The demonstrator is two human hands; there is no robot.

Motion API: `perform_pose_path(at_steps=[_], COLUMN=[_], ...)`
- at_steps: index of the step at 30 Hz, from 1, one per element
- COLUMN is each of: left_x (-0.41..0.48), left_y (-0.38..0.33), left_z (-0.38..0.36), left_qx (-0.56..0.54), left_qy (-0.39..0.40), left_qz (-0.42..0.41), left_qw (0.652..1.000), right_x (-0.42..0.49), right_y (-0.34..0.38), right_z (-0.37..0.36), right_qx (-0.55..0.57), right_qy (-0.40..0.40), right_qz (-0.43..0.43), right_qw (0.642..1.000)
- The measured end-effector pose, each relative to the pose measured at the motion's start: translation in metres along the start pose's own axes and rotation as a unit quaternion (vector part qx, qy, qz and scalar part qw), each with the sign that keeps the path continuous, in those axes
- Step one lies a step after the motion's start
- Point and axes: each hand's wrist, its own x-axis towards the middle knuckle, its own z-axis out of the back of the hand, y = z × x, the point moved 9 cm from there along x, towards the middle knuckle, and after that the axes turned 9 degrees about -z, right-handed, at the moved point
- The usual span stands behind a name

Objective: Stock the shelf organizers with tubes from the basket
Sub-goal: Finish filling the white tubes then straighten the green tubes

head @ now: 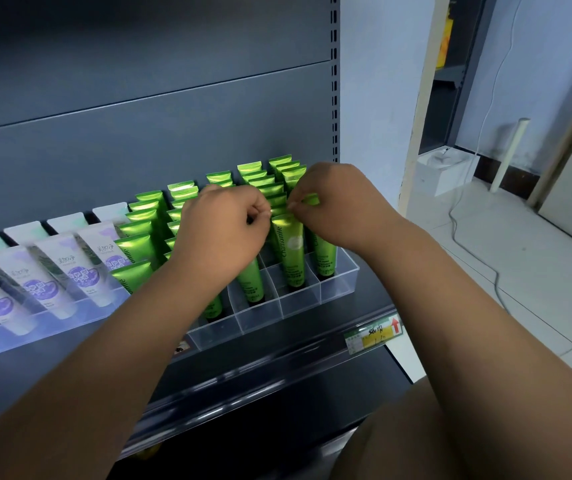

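Observation:
A clear plastic organizer (pixel 338 284) with divided slots stands on the dark shelf and holds several rows of green tubes. One green tube marked "Chamomile" (pixel 291 251) stands cap-down in a front slot. My left hand (pixel 222 230) and my right hand (pixel 340 206) both pinch its flat top edge, one from each side. More green tubes (pixel 142 233) fill the slots behind and to the left. The basket is out of view.
A second clear organizer (pixel 52 322) to the left holds white and purple tubes (pixel 80 271). A yellow price label (pixel 374 336) sits on the shelf's front rail. To the right are a tiled floor, a white box (pixel 443 173) and a trailing cable (pixel 468 244).

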Motion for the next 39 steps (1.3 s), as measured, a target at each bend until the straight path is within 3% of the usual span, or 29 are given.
perform_pose_path(at_steps=[11, 19, 39], left_x=[0.031, 0.034, 0.032], left_y=[0.019, 0.026, 0.027], left_z=[-0.006, -0.022, -0.013], left_qx=[-0.018, -0.007, -0.012], left_qy=[0.062, 0.105, 0.071], left_qz=[0.059, 0.080, 0.064], left_qw=[0.996, 0.991, 0.995], right_x=[0.027, 0.034, 0.029], right_y=[-0.019, -0.021, -0.016], right_z=[-0.001, -0.009, -0.009], right_qx=[0.010, -0.029, -0.027], right_qy=[0.006, 0.021, 0.012], right_qz=[-0.096, -0.088, -0.062], right_qw=[0.995, 0.995, 0.998])
